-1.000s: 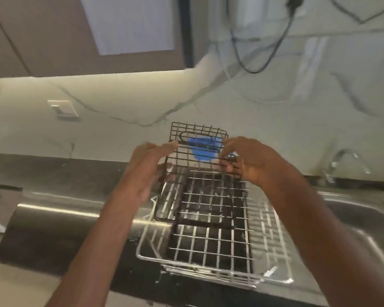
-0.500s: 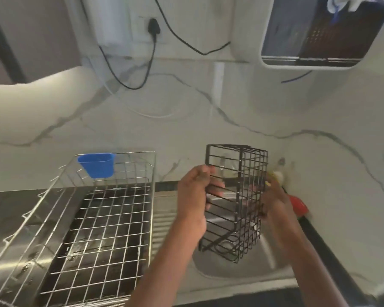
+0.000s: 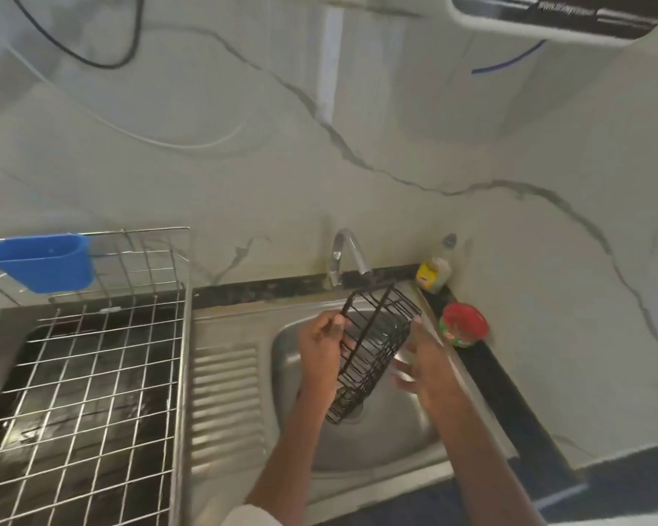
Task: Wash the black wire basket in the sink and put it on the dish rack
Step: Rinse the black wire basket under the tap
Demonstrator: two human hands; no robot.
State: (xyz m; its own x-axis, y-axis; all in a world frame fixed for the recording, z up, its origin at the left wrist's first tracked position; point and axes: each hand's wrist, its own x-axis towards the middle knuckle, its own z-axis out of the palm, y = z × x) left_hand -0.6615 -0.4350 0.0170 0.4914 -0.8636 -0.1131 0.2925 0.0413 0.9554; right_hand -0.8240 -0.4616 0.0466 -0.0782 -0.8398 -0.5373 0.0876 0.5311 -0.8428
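The black wire basket (image 3: 373, 347) hangs tilted over the steel sink (image 3: 388, 438), its upper end just under the spout of the tap (image 3: 344, 254). My left hand (image 3: 321, 347) grips its left rim with curled fingers. My right hand (image 3: 424, 364) is against its right side, fingers blurred, so its grip is unclear. The silver wire dish rack (image 3: 92, 373) stands on the drainboard at the left, apart from the basket.
A blue plastic cup (image 3: 40, 261) hangs on the rack's back rail. A yellow-labelled soap bottle (image 3: 434, 273) and a red-lidded tub (image 3: 464, 324) stand on the dark ledge right of the sink. The ribbed drainer (image 3: 225, 396) lies between rack and sink.
Both hands carried the basket from the dish rack to the right and lowered it over the sink, tilting it under the tap. The view swung right and down.
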